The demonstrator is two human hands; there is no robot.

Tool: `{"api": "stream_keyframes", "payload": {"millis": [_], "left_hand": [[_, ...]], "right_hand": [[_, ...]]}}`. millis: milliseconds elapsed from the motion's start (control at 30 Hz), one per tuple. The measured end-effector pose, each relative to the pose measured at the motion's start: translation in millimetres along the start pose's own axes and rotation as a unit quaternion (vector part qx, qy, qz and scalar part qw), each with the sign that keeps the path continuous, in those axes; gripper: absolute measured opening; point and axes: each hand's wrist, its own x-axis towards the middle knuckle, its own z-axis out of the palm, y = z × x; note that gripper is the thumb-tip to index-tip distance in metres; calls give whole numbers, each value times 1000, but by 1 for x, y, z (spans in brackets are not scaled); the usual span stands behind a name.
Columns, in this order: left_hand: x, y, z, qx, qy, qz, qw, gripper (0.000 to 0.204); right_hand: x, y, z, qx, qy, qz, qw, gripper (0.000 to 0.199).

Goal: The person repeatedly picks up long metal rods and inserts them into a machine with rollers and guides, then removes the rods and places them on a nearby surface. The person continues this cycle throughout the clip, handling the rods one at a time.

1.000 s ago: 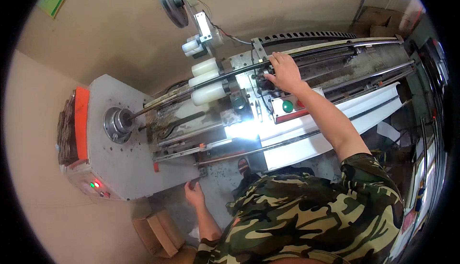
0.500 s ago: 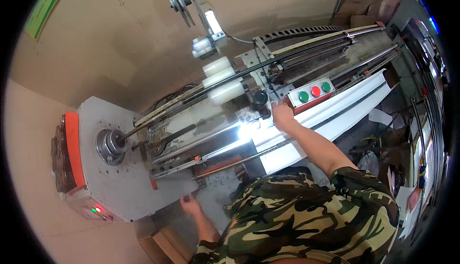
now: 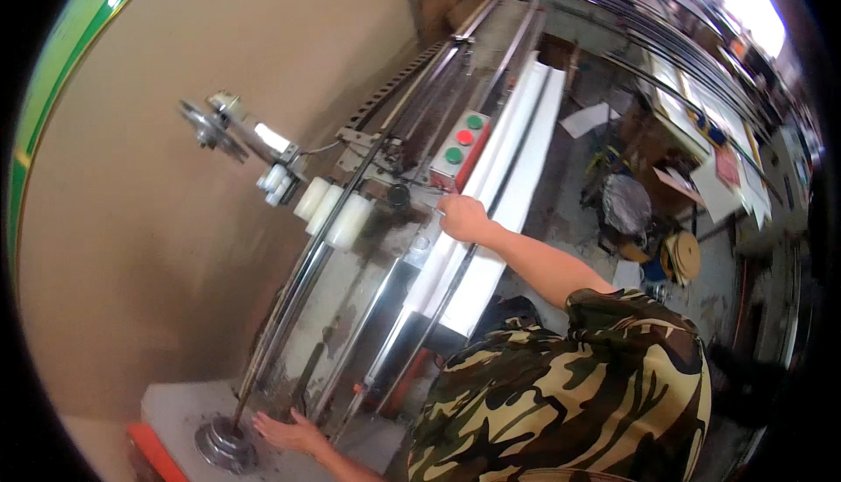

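Note:
My left hand point(image 3: 289, 434) is open, fingers stretched out. It is at the lower left, beside the round metal chuck point(image 3: 225, 443) and the long dark rod point(image 3: 298, 294) that rises from it. My right hand point(image 3: 462, 219) is closed at the carriage, just below the red and white control box point(image 3: 460, 149) with green and red buttons. A small bit of metal shows at its fingertips, too blurred to name. Left of this hand are a black knob point(image 3: 399, 195) and several white plastic rollers point(image 3: 349, 221). White sheet-lined trough point(image 3: 523, 167) runs under my right wrist.
A pulley wheel on an arm point(image 3: 213, 130) stands out left of the carriage. Steel guide rails point(image 3: 359, 329) run the machine's length. Right of it, the floor holds a plastic-wrapped bundle point(image 3: 626, 204), a round tan spool point(image 3: 681, 256) and loose paper point(image 3: 589, 120). A wall is at left.
The view has swung to the right. My left hand has gone from below the machine's grey end housing to beside the chuck, fingers spread. My right hand stays at the carriage by the control box.

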Motion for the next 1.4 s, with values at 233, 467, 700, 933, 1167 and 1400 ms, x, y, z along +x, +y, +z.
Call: {"api": "stream_keyframes", "payload": {"millis": [233,467,700,933,1167,1400], "left_hand": [[51,-23,51,20,-162,76,984,77],[16,-81,88,-99,-208,109,967,42],[-31,-106,27,-75,-301,93,946,50],[-63,-128,49,-70,-302,71,948,50],[-109,-183,83,-89,-283,40,954,49],[-145,-190,62,-52,-257,8,965,45]], "right_hand": [[-130,34,20,103,80,-8,991,25],[-205,35,56,77,37,66,994,29],[-217,43,55,113,-37,0,993,34],[-220,21,82,15,-102,-127,987,29],[-241,28,114,-72,-153,-210,963,34],[-272,29,151,-100,-203,-237,945,30]]}}
